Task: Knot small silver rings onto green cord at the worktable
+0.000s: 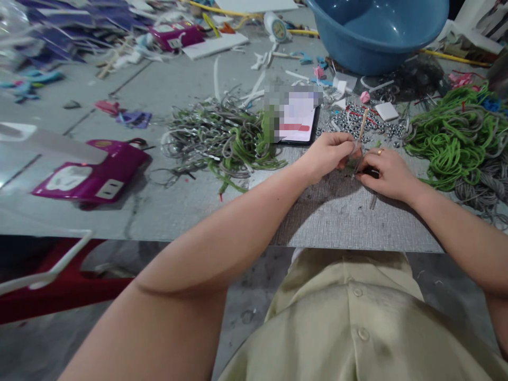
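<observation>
My left hand [329, 154] and my right hand [384, 172] meet over the table edge nearest me, fingers pinched around a thin grey cord [373, 201] whose ends hang below them. A slim wooden stick [363, 126] rises between the two hands; which fingers grip it I cannot tell. A ring shows on my right hand. Just beyond the fingers lies a scatter of small shiny metal rings [349, 121]. Part of the cord is hidden by my fingers.
A phone [297, 119] lies beyond my left hand. Tangled green and grey cords with metal parts [222, 135] are left; bundled cords [452, 137] are right. A blue basin [381, 47] stands behind. Purple devices [91, 174] and scraps occupy the left side.
</observation>
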`<state>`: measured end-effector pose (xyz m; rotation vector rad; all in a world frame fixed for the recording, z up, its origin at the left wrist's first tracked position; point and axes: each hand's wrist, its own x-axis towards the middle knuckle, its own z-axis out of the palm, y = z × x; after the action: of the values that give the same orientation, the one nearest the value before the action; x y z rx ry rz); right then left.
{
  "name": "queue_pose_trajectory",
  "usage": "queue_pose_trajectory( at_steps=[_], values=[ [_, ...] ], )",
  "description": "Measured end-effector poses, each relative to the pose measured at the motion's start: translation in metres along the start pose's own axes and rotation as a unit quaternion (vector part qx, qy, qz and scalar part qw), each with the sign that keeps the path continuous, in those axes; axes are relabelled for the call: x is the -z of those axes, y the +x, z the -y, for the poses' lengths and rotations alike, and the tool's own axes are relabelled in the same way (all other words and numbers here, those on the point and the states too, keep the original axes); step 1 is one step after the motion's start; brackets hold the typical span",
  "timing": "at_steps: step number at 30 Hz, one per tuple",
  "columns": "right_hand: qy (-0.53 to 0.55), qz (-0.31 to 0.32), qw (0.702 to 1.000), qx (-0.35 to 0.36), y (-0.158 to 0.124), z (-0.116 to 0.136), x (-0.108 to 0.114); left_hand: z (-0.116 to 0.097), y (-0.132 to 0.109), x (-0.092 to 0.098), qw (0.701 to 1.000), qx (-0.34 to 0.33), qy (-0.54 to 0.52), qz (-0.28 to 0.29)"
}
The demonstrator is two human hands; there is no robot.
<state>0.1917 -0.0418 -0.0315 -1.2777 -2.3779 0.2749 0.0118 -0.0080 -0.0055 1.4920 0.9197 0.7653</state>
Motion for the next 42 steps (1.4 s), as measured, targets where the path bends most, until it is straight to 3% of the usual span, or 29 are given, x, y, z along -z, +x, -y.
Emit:
queue_pose_trajectory(
  at_steps=[9,17,21,29,36,42],
  values=[
    [0.026,-0.004,1.000,-0.002,-0.001,-0.001,0.001,-0.002,-0.003,-0.001,0.999,-0.006,0.035,0.005],
    [0.164,-0.015,0.977,-0.135,0.001,0.006,0.004,0.006,-0.002,0.001,0.997,-0.048,0.040,0.037],
    [0.200,-0.022,0.965,-0.168,0.002,0.006,0.003,0.005,-0.004,0.001,0.995,-0.064,0.061,0.051],
    [0.236,-0.057,0.952,-0.188,0.002,0.004,0.003,0.004,-0.002,0.001,0.995,-0.047,0.074,0.041],
    [0.331,-0.114,0.921,-0.171,0.002,0.000,0.000,0.014,0.002,-0.003,0.968,-0.097,0.228,0.028],
    [0.331,-0.121,0.921,-0.166,0.003,0.000,0.001,0.020,0.005,-0.001,0.952,-0.143,0.270,0.030]
  ],
)
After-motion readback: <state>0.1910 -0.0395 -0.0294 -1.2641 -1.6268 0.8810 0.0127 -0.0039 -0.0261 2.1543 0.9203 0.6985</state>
